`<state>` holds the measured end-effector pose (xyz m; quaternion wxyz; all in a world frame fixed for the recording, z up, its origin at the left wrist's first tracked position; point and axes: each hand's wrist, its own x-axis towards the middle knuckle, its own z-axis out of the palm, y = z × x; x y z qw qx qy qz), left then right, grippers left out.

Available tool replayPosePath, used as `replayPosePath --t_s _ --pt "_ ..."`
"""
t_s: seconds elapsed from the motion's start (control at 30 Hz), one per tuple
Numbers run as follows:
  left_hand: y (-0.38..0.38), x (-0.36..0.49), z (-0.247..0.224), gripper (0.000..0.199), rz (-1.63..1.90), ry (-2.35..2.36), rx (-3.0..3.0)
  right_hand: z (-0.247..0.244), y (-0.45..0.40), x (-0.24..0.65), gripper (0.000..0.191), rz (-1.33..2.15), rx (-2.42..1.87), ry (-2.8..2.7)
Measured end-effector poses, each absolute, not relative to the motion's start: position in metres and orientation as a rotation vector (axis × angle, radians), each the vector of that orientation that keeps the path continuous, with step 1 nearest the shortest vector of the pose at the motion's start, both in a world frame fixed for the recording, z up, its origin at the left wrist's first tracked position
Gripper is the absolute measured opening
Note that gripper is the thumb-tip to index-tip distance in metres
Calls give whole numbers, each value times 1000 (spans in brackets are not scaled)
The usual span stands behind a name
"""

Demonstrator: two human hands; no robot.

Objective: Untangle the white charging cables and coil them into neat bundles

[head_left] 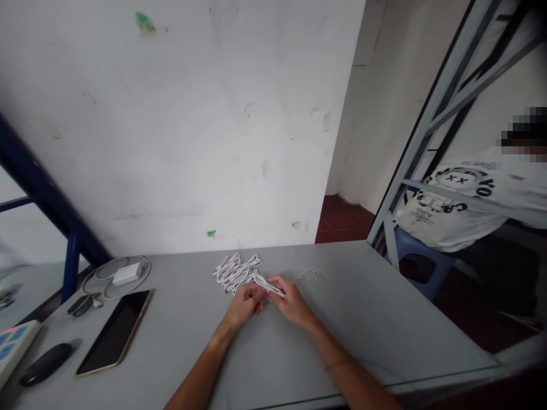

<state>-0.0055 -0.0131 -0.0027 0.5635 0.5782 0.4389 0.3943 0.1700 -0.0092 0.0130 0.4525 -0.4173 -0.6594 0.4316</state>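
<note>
A folded white cable bundle is between my two hands over the grey table. My right hand is closed around the right end of this bundle. My left hand is at its near left side, fingers bent together; what they pinch is too small to make out. Just beyond my left hand lies a pile of similar white cables. Several thin white ties lie loose on the table to the right of my hands.
On the grey table, at the left, are a tablet, a black mouse, a white adapter with cable and a power strip. A wall stands behind. A person in a white shirt sits beyond the right frame.
</note>
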Motion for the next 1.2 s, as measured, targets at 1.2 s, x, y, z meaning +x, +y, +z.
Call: replayPosePath --t_s 1.2 --pt "-21 0 -13 21 1036 1340 2169 7 3 177 60 1406 -925 -1310"
